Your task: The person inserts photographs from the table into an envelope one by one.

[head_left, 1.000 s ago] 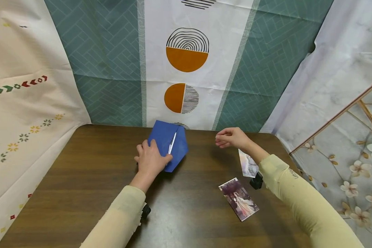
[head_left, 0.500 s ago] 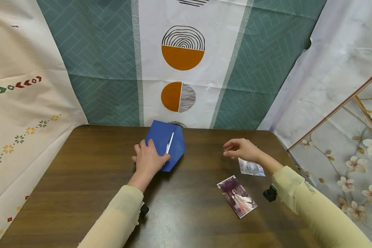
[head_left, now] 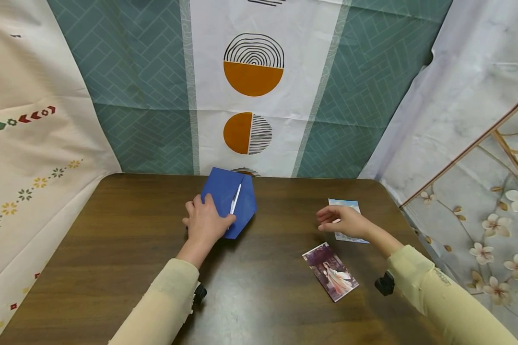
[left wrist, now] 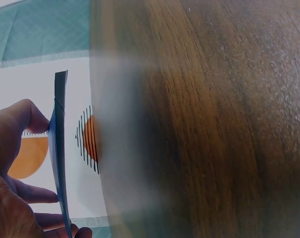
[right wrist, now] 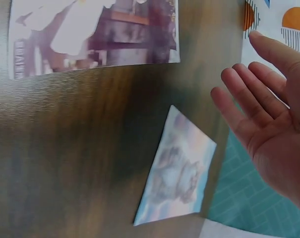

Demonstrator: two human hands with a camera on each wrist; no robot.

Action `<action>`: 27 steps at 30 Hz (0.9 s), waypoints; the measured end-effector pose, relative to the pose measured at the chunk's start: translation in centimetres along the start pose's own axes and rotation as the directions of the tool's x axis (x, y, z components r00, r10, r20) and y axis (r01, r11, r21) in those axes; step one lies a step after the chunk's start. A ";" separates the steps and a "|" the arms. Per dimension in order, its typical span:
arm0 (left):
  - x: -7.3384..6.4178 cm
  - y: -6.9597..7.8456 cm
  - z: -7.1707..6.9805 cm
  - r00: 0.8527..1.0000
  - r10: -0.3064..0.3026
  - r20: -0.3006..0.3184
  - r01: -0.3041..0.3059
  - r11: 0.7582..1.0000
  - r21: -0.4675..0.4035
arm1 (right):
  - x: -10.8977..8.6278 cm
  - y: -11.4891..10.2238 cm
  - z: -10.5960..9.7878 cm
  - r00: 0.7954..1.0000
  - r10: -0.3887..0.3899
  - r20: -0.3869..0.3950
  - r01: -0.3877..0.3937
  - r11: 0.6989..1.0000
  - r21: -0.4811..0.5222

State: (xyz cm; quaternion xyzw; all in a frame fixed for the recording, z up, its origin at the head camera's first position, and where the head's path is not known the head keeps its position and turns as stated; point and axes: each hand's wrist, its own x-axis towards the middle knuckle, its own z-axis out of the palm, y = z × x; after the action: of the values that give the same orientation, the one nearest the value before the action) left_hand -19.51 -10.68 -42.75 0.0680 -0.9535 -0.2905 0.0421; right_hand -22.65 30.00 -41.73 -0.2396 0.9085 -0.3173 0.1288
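Observation:
A blue envelope (head_left: 221, 187) is gripped at its left and near edges by my left hand (head_left: 206, 221), thumb and fingers spread. White paper (head_left: 236, 197) shows through the slit in the envelope. In the left wrist view the envelope (left wrist: 59, 144) appears edge-on, raised off the table, with the thumb (left wrist: 28, 115) against one face and some fingertips past its edge. My right hand (head_left: 347, 222) hovers over a pale picture card (head_left: 349, 204), partly covering it. In the right wrist view that hand (right wrist: 273, 119) is loosely spread, holding nothing, apart from the pale card (right wrist: 177, 173).
A purple picture card (head_left: 331, 273) with a robed figure lies nearer me, left of the right forearm. The brown wooden table (head_left: 112, 268) ends at a patterned cloth backdrop (head_left: 159, 139). Cloth also hangs along both sides.
My right hand has moved rightward and toward me, coming over the pale card and uncovering its far edge. The left hand keeps its grip on the envelope. The view has shifted slightly.

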 end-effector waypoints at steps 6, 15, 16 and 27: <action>-0.2 0.0 0.1 1.000 0.003 -0.001 -0.003 1.000 -0.004 | -1.1 1.1 0.7 1.000 -0.031 0.005 0.031 0.999 0.029; -0.3 0.1 0.2 1.000 0.011 0.001 -0.011 1.000 -0.004 | -2.2 2.0 2.2 1.000 -0.007 -0.019 0.007 1.000 0.015; -0.3 0.1 0.2 1.000 0.010 0.002 -0.010 1.000 -0.004 | -2.3 2.0 2.3 1.000 -0.008 -0.022 0.008 1.000 0.020; -0.4 0.2 0.1 1.000 0.012 0.005 -0.012 1.000 -0.001 | -2.9 2.1 3.1 0.998 -0.023 -0.056 0.025 0.999 0.035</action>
State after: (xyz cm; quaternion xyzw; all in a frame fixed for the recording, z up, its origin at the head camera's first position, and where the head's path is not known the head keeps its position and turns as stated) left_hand -19.16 -10.35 -42.77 0.0618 -0.9538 -0.2910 0.0416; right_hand -19.72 31.34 -45.27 -0.2390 0.9029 -0.3416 0.1043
